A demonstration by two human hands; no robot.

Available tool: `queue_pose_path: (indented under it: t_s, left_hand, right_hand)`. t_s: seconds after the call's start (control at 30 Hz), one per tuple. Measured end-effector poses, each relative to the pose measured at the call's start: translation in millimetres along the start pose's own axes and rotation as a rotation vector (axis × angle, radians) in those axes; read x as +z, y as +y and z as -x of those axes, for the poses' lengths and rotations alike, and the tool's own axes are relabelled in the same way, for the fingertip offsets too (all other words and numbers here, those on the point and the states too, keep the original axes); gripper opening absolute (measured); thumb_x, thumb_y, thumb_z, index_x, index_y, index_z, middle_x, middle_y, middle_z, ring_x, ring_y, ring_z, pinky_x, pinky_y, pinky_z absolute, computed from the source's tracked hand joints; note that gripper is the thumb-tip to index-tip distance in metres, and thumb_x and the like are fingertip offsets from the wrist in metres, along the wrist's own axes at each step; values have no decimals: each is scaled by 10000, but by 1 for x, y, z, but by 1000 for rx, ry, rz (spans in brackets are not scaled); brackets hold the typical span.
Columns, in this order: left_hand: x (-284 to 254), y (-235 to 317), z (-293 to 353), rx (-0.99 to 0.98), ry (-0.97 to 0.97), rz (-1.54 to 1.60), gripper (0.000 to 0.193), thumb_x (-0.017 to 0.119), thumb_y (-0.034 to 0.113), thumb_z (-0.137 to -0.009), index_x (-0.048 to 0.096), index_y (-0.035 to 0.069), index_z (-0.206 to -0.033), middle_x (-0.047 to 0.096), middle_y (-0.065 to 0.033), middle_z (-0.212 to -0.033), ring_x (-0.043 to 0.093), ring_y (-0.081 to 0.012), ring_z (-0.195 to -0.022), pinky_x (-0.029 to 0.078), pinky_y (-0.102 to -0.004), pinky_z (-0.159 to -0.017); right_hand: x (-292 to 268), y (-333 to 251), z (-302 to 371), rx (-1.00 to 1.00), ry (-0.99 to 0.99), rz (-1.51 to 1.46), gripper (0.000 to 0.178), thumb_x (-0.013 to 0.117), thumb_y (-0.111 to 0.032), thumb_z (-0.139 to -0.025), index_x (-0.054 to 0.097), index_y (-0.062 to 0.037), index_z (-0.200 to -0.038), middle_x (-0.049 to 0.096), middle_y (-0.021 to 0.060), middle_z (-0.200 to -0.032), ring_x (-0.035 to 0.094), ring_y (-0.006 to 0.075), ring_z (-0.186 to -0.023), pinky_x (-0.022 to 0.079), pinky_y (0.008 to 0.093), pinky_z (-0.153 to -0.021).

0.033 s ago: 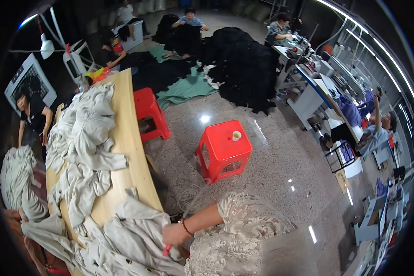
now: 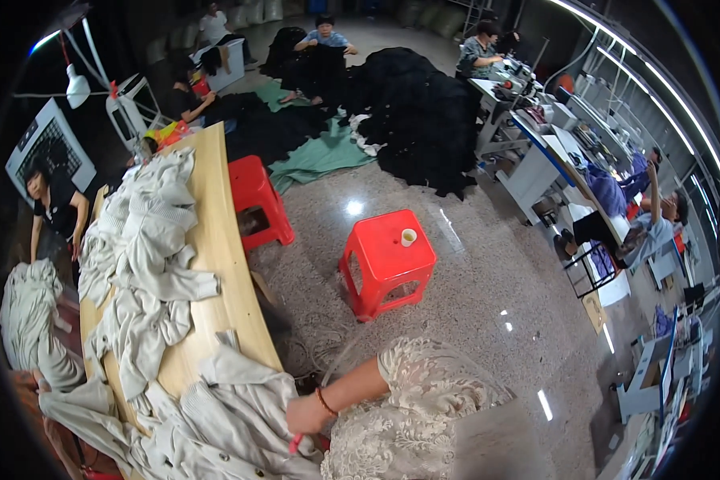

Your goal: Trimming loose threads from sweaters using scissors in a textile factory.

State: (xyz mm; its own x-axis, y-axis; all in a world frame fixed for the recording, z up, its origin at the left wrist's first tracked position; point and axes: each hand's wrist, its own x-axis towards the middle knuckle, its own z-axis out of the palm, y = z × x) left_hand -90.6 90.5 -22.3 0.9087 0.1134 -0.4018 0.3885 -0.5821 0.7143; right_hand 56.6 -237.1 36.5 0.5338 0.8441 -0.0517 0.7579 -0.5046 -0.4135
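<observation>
My right hand, with a beaded bracelet at its wrist, is closed low over the near right side of a pale grey knit cardigan. A small red object pokes out below the fingers; its kind is hidden by the hand. The cardigan lies rumpled, and dark buttons show along its lower part. My right arm comes in from the lower right in a cream lace sleeve. My left hand does not show. Farther up the wooden table lie more pale knit garments in a heap.
A red stool with a small cup stands on the speckled floor; another red stool touches the table's side. Beyond is a big black garment pile. Several people work around, with sewing tables at right.
The view has shifted very slightly. My right hand and the red object sit a touch lower and farther right; the cardigan lies almost the same.
</observation>
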Motion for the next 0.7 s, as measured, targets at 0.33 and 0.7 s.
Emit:
queue_pose_path:
  t_s: [0.33, 0.7]
  left_hand:
    - [5, -64, -13, 9, -4, 295, 152, 645, 26, -843, 626, -39, -979, 681, -101, -917, 625, -163, -817, 503, -286, -746]
    - [33, -92, -34, 76, 99, 276, 199, 581, 69, -887, 610, -50, -1044, 657, -169, -972, 628, -262, -879, 501, -375, -800]
  right_hand:
    - [-16, -38, -3, 1, -174, -118, 253, 660, -309, -704, 708, -63, -732, 675, 166, -718, 654, 349, -684, 508, 450, -633]
    - [1, -31, -1, -105, -58, -38, 187, 663, -244, -686, 664, -58, -663, 653, 135, -640, 650, 329, -631, 505, 439, -577]
